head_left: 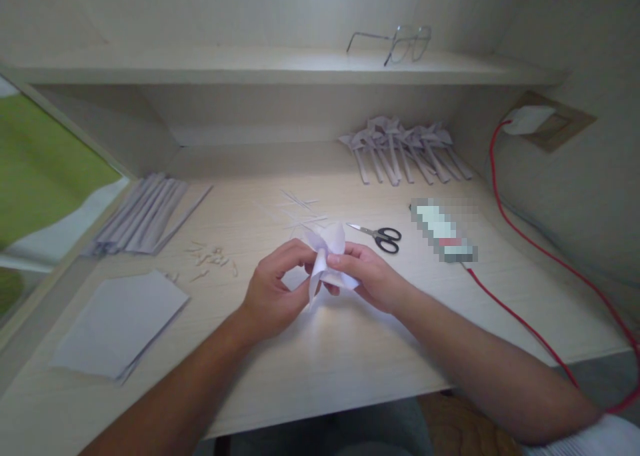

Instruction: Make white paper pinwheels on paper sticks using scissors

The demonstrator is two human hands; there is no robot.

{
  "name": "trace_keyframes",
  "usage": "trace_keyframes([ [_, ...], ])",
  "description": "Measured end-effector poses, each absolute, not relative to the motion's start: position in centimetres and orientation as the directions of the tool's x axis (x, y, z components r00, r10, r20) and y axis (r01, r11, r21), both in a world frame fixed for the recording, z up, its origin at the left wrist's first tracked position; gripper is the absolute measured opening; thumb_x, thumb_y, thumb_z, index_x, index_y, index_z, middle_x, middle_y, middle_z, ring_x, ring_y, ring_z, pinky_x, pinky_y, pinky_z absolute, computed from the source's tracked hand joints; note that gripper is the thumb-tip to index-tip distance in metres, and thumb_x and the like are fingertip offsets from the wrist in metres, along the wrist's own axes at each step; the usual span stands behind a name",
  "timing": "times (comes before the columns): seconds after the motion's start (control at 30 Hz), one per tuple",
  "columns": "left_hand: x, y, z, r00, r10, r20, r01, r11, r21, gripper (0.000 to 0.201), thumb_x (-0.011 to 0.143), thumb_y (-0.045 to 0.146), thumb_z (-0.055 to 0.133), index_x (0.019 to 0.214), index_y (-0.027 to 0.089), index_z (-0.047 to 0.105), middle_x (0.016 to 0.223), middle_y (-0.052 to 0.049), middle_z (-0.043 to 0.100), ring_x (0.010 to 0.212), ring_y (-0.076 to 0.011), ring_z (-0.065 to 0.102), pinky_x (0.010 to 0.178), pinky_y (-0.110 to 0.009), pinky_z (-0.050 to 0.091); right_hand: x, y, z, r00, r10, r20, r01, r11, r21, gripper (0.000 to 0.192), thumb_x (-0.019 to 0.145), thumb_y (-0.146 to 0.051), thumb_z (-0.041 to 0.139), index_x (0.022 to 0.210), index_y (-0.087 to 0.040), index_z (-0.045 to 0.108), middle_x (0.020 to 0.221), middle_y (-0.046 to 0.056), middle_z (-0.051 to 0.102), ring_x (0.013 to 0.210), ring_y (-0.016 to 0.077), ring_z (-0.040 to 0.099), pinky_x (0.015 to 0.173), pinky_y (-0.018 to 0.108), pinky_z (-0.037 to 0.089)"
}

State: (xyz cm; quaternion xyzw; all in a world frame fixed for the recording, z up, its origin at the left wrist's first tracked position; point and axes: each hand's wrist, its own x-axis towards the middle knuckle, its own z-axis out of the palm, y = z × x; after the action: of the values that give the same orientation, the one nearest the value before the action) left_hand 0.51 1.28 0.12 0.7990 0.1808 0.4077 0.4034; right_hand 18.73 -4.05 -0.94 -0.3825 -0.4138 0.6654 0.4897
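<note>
Near the front of the pale wood-grain desk (345, 366), the left hand (280, 286) and right hand (373, 279) together grip a folded white paper piece with flared, petal-like flaps (321, 266), held up between them above the desktop. The right thumb presses on its middle, while the left thumb and fingers close on its left side. To the left lies a loose stack of white paper sheets (120, 323), and just beyond it are scattered small pale slivers (215, 256). Past the hands rest slim scissors with black loop handles (380, 236), with thin white sticks (300, 203) to their left. On the right is a pixelated flat device (443, 231), joined to a red cable (520, 321). Farther back on the left sits a bundle of rolled white paper tubes (143, 217); at the right rear, a row of white paper shapes on stems (395, 139). A white plug (530, 119) is on the right wall. Thin-framed eyeglasses (413, 41) rest on the pale raised shelf (225, 73).
</note>
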Motion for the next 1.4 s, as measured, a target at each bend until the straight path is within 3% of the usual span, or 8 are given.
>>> trace_keyframes([
  [0.1, 0.5, 1.5, 0.2, 0.582, 0.615, 0.532, 0.012, -0.661, 0.75, 0.005, 0.086, 0.015, 0.069, 0.085, 0.02, 0.068, 0.08, -0.003, 0.065, 0.076, -0.0167, 0.059, 0.071, -0.031, 0.047, 18.8, -4.1, -0.5, 0.017, 0.999, -0.028, -0.187, -0.024, -0.982, 0.036, 0.081, -0.048, 0.079, 0.092, -0.019, 0.062, 0.078, -0.001, 0.061, 0.066, 0.0135, 0.055, 0.062, 0.027, 0.043],
  [0.17, 0.5, 1.8, 0.1, 0.571, 0.601, 0.56, 0.064, -0.712, 0.699, 0.009, 0.086, 0.014, 0.066, 0.081, 0.019, 0.063, 0.077, -0.002, 0.062, 0.073, -0.0153, 0.057, 0.069, -0.03, 0.046, 19.0, -4.2, -0.3, 0.231, 0.966, 0.114, 0.014, 0.114, -0.993, 0.032, 0.08, -0.043, 0.082, 0.088, -0.021, 0.06, 0.079, -0.002, 0.059, 0.069, 0.0132, 0.053, 0.062, 0.027, 0.042],
  [0.23, 0.4, 2.1, -0.2, 0.573, 0.584, 0.576, 0.108, -0.75, 0.653, 0.01, 0.084, 0.011, 0.064, 0.08, 0.019, 0.061, 0.075, -0.001, 0.059, 0.072, -0.0146, 0.056, 0.068, -0.029, 0.045, 19.2, -4.3, 0.0, 0.29, 0.929, 0.233, 0.185, 0.184, -0.965, 0.027, 0.083, -0.039, 0.079, 0.079, -0.021, 0.061, 0.075, -0.001, 0.059, 0.069, 0.0139, 0.052, 0.063, 0.028, 0.041],
  [0.47, 0.3, 2.2, -1.0, 0.588, 0.551, 0.592, 0.165, -0.798, 0.58, 0.014, 0.081, 0.006, 0.064, 0.08, 0.019, 0.058, 0.076, 0.0, 0.06, 0.072, -0.0152, 0.057, 0.067, -0.029, 0.045, 19.6, -4.6, 0.2, 0.06, 0.984, 0.166, 0.302, 0.14, -0.943, 0.02, 0.092, -0.028, 0.065, 0.075, -0.019, 0.07, 0.072, 0.0, 0.065, 0.068, 0.0149, 0.057, 0.066, 0.029, 0.042],
  [0.77, 0.3, 2.2, -1.0, 0.613, 0.521, 0.594, 0.141, -0.812, 0.567, 0.016, 0.082, 0.004, 0.061, 0.083, 0.019, 0.058, 0.077, -0.001, 0.059, 0.073, -0.0153, 0.057, 0.067, -0.028, 0.045, 19.7, -4.5, 0.1, -0.127, 0.98, 0.155, 0.441, 0.196, -0.876, 0.025, 0.095, -0.021, 0.052, 0.071, -0.018, 0.06, 0.069, -0.002, 0.055, 0.066, 0.0129, 0.05, 0.063, 0.027, 0.035],
  [0.87, 0.2, 2.2, -1.1, 0.601, 0.537, 0.592, 0.118, -0.792, 0.599, 0.016, 0.082, 0.003, 0.063, 0.085, 0.019, 0.059, 0.079, -0.001, 0.059, 0.075, -0.0155, 0.057, 0.069, -0.029, 0.046, 19.8, -4.4, 0.1, -0.15, 0.976, 0.154, 0.425, 0.205, -0.882, 0.024, 0.097, -0.022, 0.049, 0.076, -0.018, 0.06, 0.074, 0.0, 0.058, 0.071, 0.0139, 0.051, 0.067, 0.027, 0.037],
  [1.07, 0.2, 2.0, -1.0, 0.557, 0.558, 0.614, 0.097, -0.779, 0.62, 0.012, 0.085, 0.007, 0.066, 0.089, 0.017, 0.062, 0.081, -0.002, 0.06, 0.077, -0.0159, 0.056, 0.071, -0.03, 0.046, 19.8, -4.3, -0.3, -0.15, 0.989, -0.01, 0.113, 0.008, -0.994, 0.021, 0.093, -0.03, 0.051, 0.081, -0.017, 0.061, 0.074, 0.001, 0.061, 0.072, 0.0163, 0.058, 0.07, 0.029, 0.044],
  [1.4, 0.1, 2.1, -0.9, 0.565, 0.541, 0.623, 0.124, -0.802, 0.585, 0.011, 0.087, 0.007, 0.067, 0.091, 0.017, 0.063, 0.084, -0.004, 0.061, 0.08, -0.0166, 0.058, 0.072, -0.03, 0.047, 19.9, -4.0, -1.6, -0.151, 0.988, 0.031, 0.144, 0.053, -0.988, 0.02, 0.088, -0.024, 0.051, 0.077, -0.017, 0.066, 0.077, 0.002, 0.064, 0.075, 0.0167, 0.059, 0.073, 0.029, 0.044],
])
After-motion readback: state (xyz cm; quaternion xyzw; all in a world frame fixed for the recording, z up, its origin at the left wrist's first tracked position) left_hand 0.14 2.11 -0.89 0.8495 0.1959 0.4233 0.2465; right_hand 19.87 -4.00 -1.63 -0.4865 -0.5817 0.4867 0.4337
